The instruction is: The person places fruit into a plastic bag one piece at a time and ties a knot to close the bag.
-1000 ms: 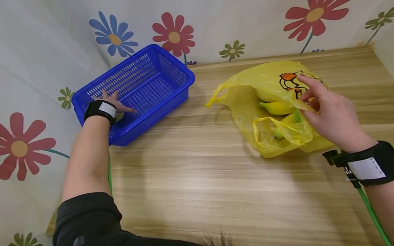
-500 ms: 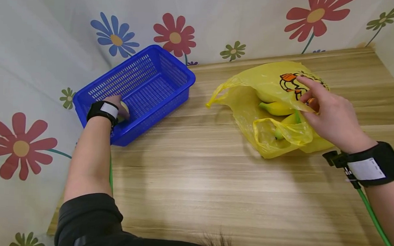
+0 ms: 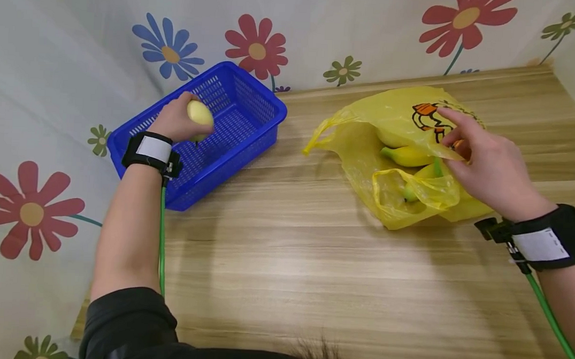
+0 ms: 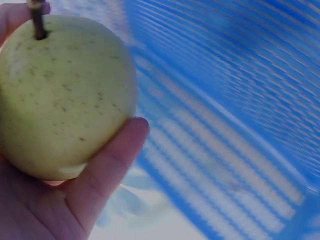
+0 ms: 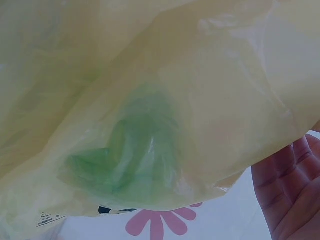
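Note:
A pale yellow-green pear [image 4: 65, 100] with brown speckles and a short stem is gripped in my left hand [image 3: 174, 118], thumb and fingers curled round it. That hand is over the blue plastic basket [image 3: 250, 152], near its middle. To the right, a yellow plastic bag [image 3: 367, 110] lies with its mouth facing left, and bananas [image 3: 410, 156] show inside. My right hand [image 3: 493, 161] holds the edge of the bag's mouth between thumb and fingers, the index finger stretched over the printed side. In the right wrist view, a green shape [image 5: 145, 150] shows through the bag's film.
A wooden tabletop [image 3: 302, 276] carries both basket and bag. Behind and to the left hangs a white curtain [image 3: 303, 35] printed with flowers. Green cables [image 3: 163, 238] run from the wrist straps along the forearms.
My left hand has closed round the pear inside the basket and lifted it up, toward the basket's middle. The right hand and the bag have stayed nearly still.

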Tool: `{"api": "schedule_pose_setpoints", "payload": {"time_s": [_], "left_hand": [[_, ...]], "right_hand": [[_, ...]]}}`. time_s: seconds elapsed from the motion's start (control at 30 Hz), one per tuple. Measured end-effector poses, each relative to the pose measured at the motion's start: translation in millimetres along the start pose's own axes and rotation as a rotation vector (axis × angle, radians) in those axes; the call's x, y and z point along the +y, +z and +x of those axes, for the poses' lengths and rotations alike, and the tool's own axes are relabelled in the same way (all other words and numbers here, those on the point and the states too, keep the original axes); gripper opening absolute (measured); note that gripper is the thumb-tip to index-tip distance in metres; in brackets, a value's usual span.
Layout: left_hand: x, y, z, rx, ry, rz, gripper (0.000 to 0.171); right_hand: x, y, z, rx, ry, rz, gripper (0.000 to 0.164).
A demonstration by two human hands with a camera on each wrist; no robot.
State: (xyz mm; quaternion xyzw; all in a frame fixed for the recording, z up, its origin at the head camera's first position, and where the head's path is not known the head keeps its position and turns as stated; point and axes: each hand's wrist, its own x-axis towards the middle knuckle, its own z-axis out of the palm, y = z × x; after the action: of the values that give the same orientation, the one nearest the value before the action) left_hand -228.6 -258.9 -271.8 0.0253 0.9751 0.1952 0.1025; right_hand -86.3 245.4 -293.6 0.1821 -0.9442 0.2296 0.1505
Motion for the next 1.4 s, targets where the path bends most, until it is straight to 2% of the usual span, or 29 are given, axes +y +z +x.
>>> {"api": "schedule_pose_setpoints", "payload": {"time_s": [0.17,0.37,0.5,0.6,0.7,0.8,0.9,0.97,1.07,1.17,1.23,1.3,1.4], "left_hand": [[58.8,-1.8,-10.8,0.027,0.195,-0.075,0.075],[117.0,16.7,-32.0,0.006,0.511,-0.153,0.072],[149.2,32.8,-50.5,-0.055,0.698,-0.239,0.072],[171.3,48.5,-59.8,-0.158,0.775,-0.298,0.072],[190.7,70.8,-60.7,-0.266,0.802,-0.294,0.07],[205.8,97.6,-51.6,-0.322,0.796,-0.271,0.07],[218.9,122.6,-37.2,-0.332,0.741,-0.29,0.072],[228.0,135.8,-27.7,-0.343,0.67,-0.296,0.071],[241.9,151.9,-15.1,-0.353,0.562,-0.347,0.066],[254.5,164.1,-4.8,-0.365,0.516,-0.43,0.054],[261.9,169.9,0.1,-0.362,0.518,-0.45,0.047],[269.0,174.1,4.2,-0.35,0.559,-0.467,0.046],[279.5,177.4,7.8,-0.34,0.602,-0.445,0.057]], "right_hand": [[-0.7,-2.6,2.9,0.015,-0.013,0.002,0.077],[-2.2,-5.1,5.4,0.013,-0.005,0.004,0.076],[-3.2,-4.8,4.9,0.013,-0.005,0.006,0.077],[-3.7,-4.7,4.1,0.016,-0.003,0.003,0.077],[-4.0,-5.2,3.3,0.017,0.003,0.001,0.076],[-4.3,-5.5,3.1,0.014,0.008,-0.001,0.076],[-4.5,-5.2,3.1,0.012,0.006,-0.004,0.077],[-4.6,-4.6,2.5,0.011,0.007,-0.004,0.077],[-5.1,-3.6,1.3,0.01,0.01,-0.003,0.077],[-5.6,-2.8,0.5,0.01,0.011,-0.004,0.076],[-5.5,-2.7,0.4,0.013,0.007,-0.005,0.075],[-5.1,-3.1,0.4,0.014,0.004,-0.005,0.076],[-4.4,-4.3,1.1,0.015,0.002,-0.002,0.076]]}}
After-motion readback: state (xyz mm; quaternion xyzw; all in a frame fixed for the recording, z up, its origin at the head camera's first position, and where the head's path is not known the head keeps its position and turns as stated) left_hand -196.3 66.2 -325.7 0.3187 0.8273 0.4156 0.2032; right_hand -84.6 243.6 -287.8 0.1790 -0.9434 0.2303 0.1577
